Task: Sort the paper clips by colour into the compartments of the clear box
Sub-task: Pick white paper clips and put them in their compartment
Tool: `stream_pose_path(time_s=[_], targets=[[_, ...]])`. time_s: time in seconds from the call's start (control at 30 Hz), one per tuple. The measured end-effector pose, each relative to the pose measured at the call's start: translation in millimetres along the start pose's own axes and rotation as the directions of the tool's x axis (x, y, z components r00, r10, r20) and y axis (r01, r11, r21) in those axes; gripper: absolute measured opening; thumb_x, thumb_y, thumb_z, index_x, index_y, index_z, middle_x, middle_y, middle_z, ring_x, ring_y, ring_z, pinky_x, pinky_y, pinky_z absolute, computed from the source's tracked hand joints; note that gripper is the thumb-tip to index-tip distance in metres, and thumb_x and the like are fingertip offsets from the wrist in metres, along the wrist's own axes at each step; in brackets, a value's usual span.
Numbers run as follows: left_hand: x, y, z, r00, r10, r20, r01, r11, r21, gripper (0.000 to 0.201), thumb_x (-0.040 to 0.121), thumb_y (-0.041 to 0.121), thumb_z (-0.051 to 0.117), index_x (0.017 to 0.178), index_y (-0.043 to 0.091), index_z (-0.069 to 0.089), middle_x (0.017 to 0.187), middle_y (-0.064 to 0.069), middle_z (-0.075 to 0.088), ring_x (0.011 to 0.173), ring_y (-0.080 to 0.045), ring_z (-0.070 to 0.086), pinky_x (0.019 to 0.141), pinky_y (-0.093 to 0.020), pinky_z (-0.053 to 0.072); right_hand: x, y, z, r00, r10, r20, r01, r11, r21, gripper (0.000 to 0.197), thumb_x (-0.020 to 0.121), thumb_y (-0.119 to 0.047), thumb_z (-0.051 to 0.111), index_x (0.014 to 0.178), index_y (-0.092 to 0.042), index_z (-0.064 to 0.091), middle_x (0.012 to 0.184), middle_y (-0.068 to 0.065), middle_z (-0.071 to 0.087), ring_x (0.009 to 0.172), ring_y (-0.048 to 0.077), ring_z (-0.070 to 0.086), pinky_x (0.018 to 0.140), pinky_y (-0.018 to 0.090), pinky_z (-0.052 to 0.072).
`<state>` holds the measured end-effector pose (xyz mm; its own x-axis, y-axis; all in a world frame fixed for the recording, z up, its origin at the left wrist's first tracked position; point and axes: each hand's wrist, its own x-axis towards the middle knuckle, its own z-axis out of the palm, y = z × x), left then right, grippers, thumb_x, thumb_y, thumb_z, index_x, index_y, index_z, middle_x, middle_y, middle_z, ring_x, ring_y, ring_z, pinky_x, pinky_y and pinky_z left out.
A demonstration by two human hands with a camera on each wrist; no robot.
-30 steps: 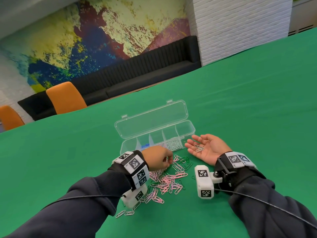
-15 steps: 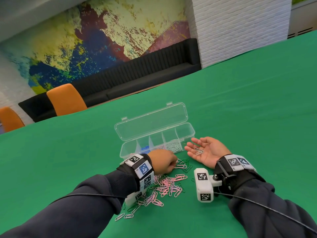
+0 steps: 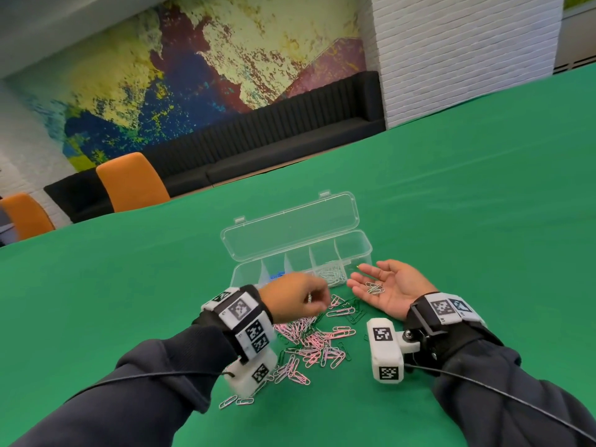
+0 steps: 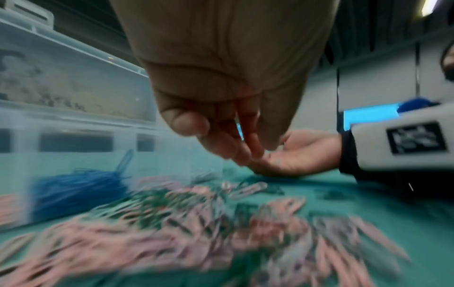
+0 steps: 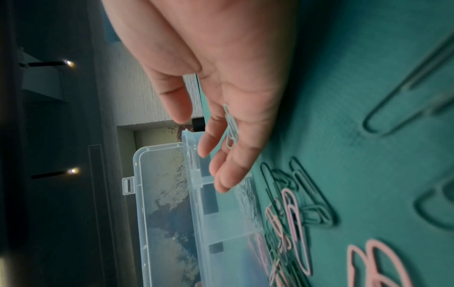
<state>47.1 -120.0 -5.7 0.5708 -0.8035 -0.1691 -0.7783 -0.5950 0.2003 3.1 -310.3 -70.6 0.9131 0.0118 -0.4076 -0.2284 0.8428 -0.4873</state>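
Up close, the left hand (image 3: 295, 296) has its fingers (image 4: 248, 139) curled together and drawn to the thumb (image 4: 186, 124), with a small glint at the fingertips in the head view; whether a clip is pinched there cannot be told, since the left wrist picture is blurred. It hangs just above the near edge of the loose pile of paper clips (image 3: 312, 341), mostly pink with dark green ones mixed in, spread on the green table (image 3: 467, 195). Just beside it, the right hand (image 3: 392, 287) lies palm up on the cloth, fingers relaxed and straight, cradling a few white clips (image 5: 230, 126) at the base of the fingers without gripping them. Its fingertips (image 5: 221, 174) come close to the front wall of the clear box (image 3: 366, 250), near the right end. This box stands just beyond both hands with its lid (image 3: 290, 227) thrown back flat away from the person, so all compartments are uncovered from above. White clips (image 3: 332, 274) fill one compartment right of the middle, and blue clips (image 4: 76, 186) sit in one nearer the left end. Bare green cloth runs wide on every side of the box and pile. Beyond the far table edge stand orange chairs (image 3: 132, 182) and a black bench (image 3: 274, 143).
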Motion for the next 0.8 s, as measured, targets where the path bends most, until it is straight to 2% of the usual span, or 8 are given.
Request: stream_pose_path(time_s=[0.03, 0.1, 0.17, 0.33, 0.5, 0.57, 0.67, 0.8], targets=[[-7, -5, 4, 0.996, -0.001, 0.093, -0.004, 0.999, 0.046, 0.011, 0.093, 0.019, 0.054, 0.101, 0.015, 0.062, 0.091, 0.007, 0.06, 0.072, 0.002, 0.05, 0.064, -0.003, 0.037, -1, 1, 1, 1.0, -0.005, 0.004, 0.005, 1.0, 0.004, 0.031, 0.096, -0.018, 0.034, 0.088, 0.002, 0.057, 0.091, 0.023, 0.06, 0.067, 0.034, 0.068, 0.054, 0.038, 0.057], [-20, -14, 13, 0.985, -0.019, 0.173, 0.002, 0.995, 0.097, 0.013, 0.091, 0.021, 0.057, 0.102, 0.016, 0.062, 0.096, 0.003, 0.064, 0.077, -0.004, 0.051, 0.066, -0.009, 0.036, -4, 4, 6, 1.0, -0.007, 0.02, 0.007, 1.0, 0.011, 0.031, 0.096, -0.017, 0.034, 0.088, 0.002, 0.057, 0.09, 0.022, 0.06, 0.075, 0.034, 0.065, 0.057, 0.037, 0.057], [-30, -19, 20, 0.984, -0.038, 0.176, 0.019, 0.994, 0.11, 0.018, 0.089, 0.023, 0.06, 0.107, 0.018, 0.06, 0.099, 0.001, 0.064, 0.078, -0.006, 0.05, 0.068, -0.017, 0.036, -7, 9, 13, 0.998, -0.002, 0.055, 0.001, 1.0, 0.017, 0.03, 0.096, -0.017, 0.035, 0.088, 0.002, 0.057, 0.087, 0.021, 0.061, 0.076, 0.032, 0.064, 0.058, 0.037, 0.057], [-37, -22, 29, 0.991, -0.047, 0.129, 0.027, 0.987, 0.156, 0.037, 0.085, 0.029, 0.065, 0.119, 0.022, 0.053, 0.1, 0.002, 0.058, 0.081, -0.01, 0.047, 0.07, -0.022, 0.037, -12, 19, 25, 0.993, 0.012, 0.119, -0.009, 0.999, -0.031, 0.028, 0.094, -0.016, 0.037, 0.086, 0.001, 0.059, 0.079, 0.019, 0.065, 0.065, 0.03, 0.069, 0.061, 0.035, 0.057], [-29, -15, 28, 0.988, -0.102, 0.114, 0.073, 0.968, 0.24, 0.056, 0.089, 0.034, 0.06, 0.139, 0.021, 0.04, 0.12, -0.002, 0.056, 0.101, -0.016, 0.054, 0.079, -0.022, 0.035, -8, 20, 20, 0.996, -0.001, 0.09, 0.006, 0.999, -0.046, 0.029, 0.095, -0.015, 0.037, 0.088, 0.001, 0.059, 0.08, 0.02, 0.065, 0.064, 0.03, 0.069, 0.059, 0.035, 0.057], [-26, -15, 25, 0.99, -0.104, 0.092, 0.081, 0.971, 0.227, 0.044, 0.089, 0.034, 0.059, 0.13, 0.02, 0.049, 0.113, -0.002, 0.057, 0.092, -0.014, 0.052, 0.077, -0.022, 0.037, -5, 19, 17, 0.998, -0.012, 0.069, 0.015, 0.999, -0.041, 0.029, 0.095, -0.015, 0.036, 0.087, 0.001, 0.059, 0.077, 0.02, 0.066, 0.062, 0.03, 0.069, 0.058, 0.035, 0.057], [-21, -14, 23, 0.997, -0.072, 0.03, 0.067, 0.986, 0.153, 0.022, 0.091, 0.023, 0.054, 0.112, 0.02, 0.058, 0.096, 0.002, 0.052, 0.082, -0.011, 0.048, 0.071, -0.023, 0.038, -1, 18, 14, 0.999, -0.029, 0.044, 0.03, 0.999, -0.042, 0.029, 0.095, -0.015, 0.036, 0.087, 0.001, 0.059, 0.075, 0.019, 0.067, 0.062, 0.029, 0.069, 0.058, 0.035, 0.057], [-8, -9, 21, 0.999, -0.036, 0.041, 0.029, 0.985, 0.173, 0.021, 0.092, 0.018, 0.05, 0.109, 0.018, 0.063, 0.103, -0.001, 0.055, 0.086, -0.014, 0.052, 0.075, -0.022, 0.04, 2, 18, 13, 0.998, -0.063, -0.01, 0.063, 0.997, -0.033, 0.029, 0.096, -0.019, 0.036, 0.088, -0.002, 0.058, 0.086, 0.018, 0.062, 0.08, 0.031, 0.063, 0.064, 0.034, 0.056]])
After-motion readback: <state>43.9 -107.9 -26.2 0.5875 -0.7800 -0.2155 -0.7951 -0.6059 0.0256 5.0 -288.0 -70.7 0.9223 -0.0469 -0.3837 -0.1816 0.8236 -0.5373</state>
